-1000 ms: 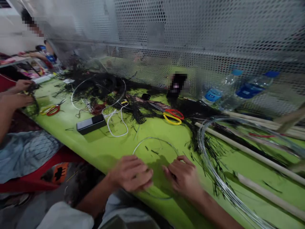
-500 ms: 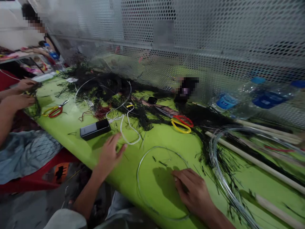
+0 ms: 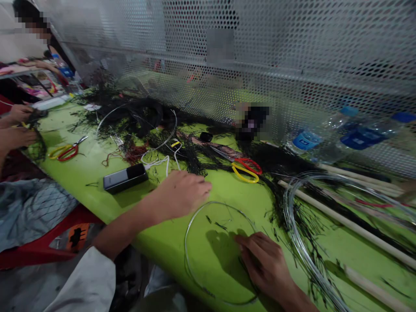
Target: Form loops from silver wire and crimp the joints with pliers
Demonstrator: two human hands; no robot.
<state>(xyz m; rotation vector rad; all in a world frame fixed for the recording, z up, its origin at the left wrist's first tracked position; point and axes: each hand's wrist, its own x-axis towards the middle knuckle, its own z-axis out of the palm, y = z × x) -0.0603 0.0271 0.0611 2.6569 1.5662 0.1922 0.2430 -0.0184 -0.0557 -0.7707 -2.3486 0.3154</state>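
A thin wire ring (image 3: 186,242) lies on the green tabletop in front of me. My right hand (image 3: 266,262) rests over its right side with fingers bent and pressed together on the wire; the exact grip is hidden under the palm. Just above the ring's upper left, my left hand (image 3: 182,193) reaches across, back of the hand up, fingers loosely bent and nothing visible in them. Short black thread scraps (image 3: 221,225) lie inside the ring. Behind my left hand sit a black power bank (image 3: 125,178) and its white cable (image 3: 159,161).
Red-and-yellow scissors (image 3: 246,169) lie on black netting (image 3: 195,160). A wire coil (image 3: 294,225) and wooden sticks (image 3: 351,223) occupy the right side. Bottles (image 3: 305,141) stand by the perforated metal panel (image 3: 201,26). At left, a co-worker's hands (image 3: 16,134) hold black netting near another scissors (image 3: 66,151).
My left hand has moved right, from beside the power bank to above the ring, and now covers part of the white cable. My right hand stays almost in place on the ring.
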